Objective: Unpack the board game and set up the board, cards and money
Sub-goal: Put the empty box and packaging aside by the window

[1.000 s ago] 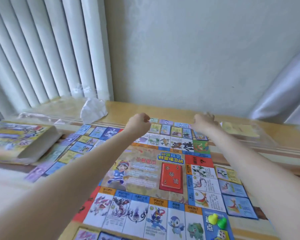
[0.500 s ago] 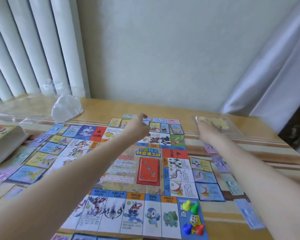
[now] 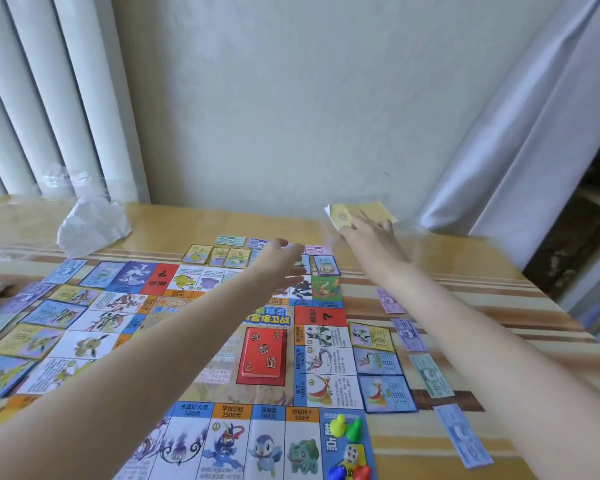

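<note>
Board [image 3: 264, 344] lies mid-bench; right hand [image 3: 371, 237] has reached the yellow notes [image 3: 361, 213] at the far edge, grip uncertain, left hand [image 3: 278, 261] now open: money comes next

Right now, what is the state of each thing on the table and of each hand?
Colourful paper game board: unfolded, flat on the table.
Red card deck: stacked on the board's centre.
Plastic pawns: standing on the corner square.
White die: resting among the pawns.
Yellow paper notes: gripped by the right hand.
Left hand: fingers relaxed, holding nothing.
White crumpled wrapper: lying aside.
</note>
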`<act>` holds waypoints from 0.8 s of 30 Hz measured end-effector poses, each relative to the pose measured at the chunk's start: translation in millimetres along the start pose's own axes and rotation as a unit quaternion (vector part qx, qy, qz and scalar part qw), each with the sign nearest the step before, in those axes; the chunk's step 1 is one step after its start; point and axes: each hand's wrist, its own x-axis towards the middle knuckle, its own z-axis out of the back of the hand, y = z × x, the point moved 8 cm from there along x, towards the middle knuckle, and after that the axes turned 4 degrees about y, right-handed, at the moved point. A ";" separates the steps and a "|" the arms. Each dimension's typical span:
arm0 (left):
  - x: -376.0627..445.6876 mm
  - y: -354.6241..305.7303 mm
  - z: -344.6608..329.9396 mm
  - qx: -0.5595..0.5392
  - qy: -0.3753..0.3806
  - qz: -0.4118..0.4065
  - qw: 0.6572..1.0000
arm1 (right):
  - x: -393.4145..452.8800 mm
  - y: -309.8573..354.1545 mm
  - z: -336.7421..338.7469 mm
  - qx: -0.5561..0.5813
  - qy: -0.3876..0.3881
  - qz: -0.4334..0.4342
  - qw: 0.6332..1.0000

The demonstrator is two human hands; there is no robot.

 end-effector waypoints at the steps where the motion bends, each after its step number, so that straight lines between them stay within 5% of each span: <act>1: -2.9 -2.6 5.6 -0.041 -0.009 0.011 0.999 | 1.2 15.2 12.9 0.006 -0.017 0.019 1.000; 8: -42.9 -16.2 104.8 -0.171 -0.133 -0.025 0.976 | 3.1 144.3 67.4 0.044 -0.061 0.170 0.983; 12: -80.9 -8.9 176.9 -0.140 -0.178 -0.039 0.973 | 11.3 195.7 81.7 0.254 0.001 0.231 0.939; 17: -129.0 -0.3 256.4 -0.095 -0.219 -0.041 0.970 | 36.2 196.6 110.0 0.427 -0.138 0.068 0.891; 21: -156.0 7.4 294.1 -0.045 -0.236 -0.034 0.970 | 52.8 224.6 55.2 0.469 0.095 -0.082 0.875; 23: -165.7 10.2 307.3 -0.027 -0.236 -0.032 0.971 | 41.9 249.4 36.1 0.537 0.196 -0.099 0.814; 24: -168.6 12.2 314.3 -0.022 -0.237 -0.030 0.971 | 36.1 262.8 29.4 0.604 0.233 -0.105 0.755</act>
